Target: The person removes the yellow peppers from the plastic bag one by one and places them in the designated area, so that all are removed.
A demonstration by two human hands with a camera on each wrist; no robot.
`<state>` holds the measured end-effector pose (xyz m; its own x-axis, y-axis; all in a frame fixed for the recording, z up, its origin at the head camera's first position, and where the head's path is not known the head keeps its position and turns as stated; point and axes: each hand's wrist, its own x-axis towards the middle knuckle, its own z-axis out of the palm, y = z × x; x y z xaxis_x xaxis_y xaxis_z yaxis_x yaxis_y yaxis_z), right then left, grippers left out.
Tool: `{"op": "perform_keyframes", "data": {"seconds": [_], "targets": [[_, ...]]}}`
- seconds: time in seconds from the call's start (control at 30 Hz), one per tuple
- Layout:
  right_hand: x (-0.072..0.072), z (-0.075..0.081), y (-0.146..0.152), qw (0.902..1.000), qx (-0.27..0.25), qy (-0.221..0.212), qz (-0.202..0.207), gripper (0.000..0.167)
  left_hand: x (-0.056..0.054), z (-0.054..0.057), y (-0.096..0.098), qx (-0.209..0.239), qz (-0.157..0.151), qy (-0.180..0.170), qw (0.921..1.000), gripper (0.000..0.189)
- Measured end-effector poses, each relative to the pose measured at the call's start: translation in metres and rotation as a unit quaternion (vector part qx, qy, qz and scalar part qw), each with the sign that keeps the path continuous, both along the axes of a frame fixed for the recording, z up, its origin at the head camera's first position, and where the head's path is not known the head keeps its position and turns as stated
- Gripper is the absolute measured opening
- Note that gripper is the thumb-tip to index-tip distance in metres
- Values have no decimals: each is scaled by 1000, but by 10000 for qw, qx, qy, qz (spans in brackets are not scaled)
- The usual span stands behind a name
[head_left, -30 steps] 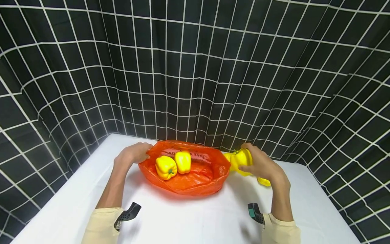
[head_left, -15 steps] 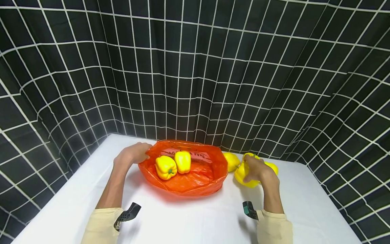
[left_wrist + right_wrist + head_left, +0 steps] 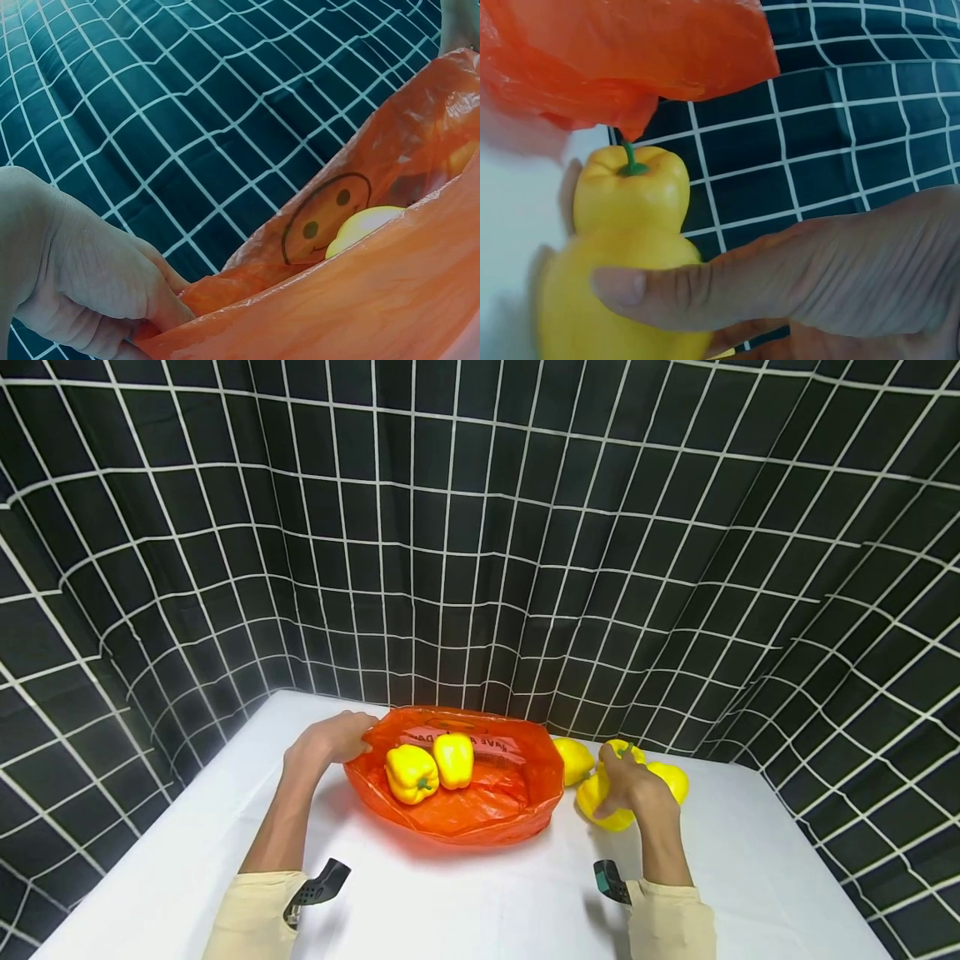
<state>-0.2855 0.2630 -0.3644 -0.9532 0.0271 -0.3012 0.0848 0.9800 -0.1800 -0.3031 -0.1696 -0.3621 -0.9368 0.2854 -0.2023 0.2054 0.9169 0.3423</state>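
Observation:
In the head view, an orange-red plastic bag (image 3: 480, 810) lies with its mouth spread. Two yellow bell peppers, one on the left (image 3: 412, 773) and one on the right (image 3: 453, 760), are inside it. My left hand (image 3: 330, 740) pinches the bag's left rim. To the right of the bag, my right hand (image 3: 633, 785) grips a yellow bell pepper (image 3: 615, 300), thumb across its near side and fingers mostly hidden behind. Other yellow bell peppers lie close around it: one by the bag (image 3: 572, 761), one behind the hand (image 3: 627, 750), one on the right (image 3: 670, 780).
The white tabletop (image 3: 450, 902) runs from the sleeves to a dark cloth backdrop (image 3: 480, 568) with a white grid. The backdrop rises behind the table and along both sides. A smiley face (image 3: 326, 214) is printed inside the bag.
My right hand has come toward me with the pepper, lower onto the table, away from the bag's right edge. More peppers show around it. The left hand and bag have stayed put.

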Motion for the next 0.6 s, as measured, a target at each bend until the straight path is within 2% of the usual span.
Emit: {"op": "perform_keyframes", "data": {"seconds": [0.13, 0.33, 0.6], "targets": [[1, 4, 0, 9998, 60, 7, 164, 95, 0, 1, 1, 29, 40, -23, 10000, 35], [-1, 5, 1, 9997, 20, -163, 161, 89, 1, 2, 2, -9, 99, -54, 9999, 36], [0, 3, 2, 9991, 84, 159, 373, 78, 2, 1, 3, -53, 77, -63, 9999, 34]]}}
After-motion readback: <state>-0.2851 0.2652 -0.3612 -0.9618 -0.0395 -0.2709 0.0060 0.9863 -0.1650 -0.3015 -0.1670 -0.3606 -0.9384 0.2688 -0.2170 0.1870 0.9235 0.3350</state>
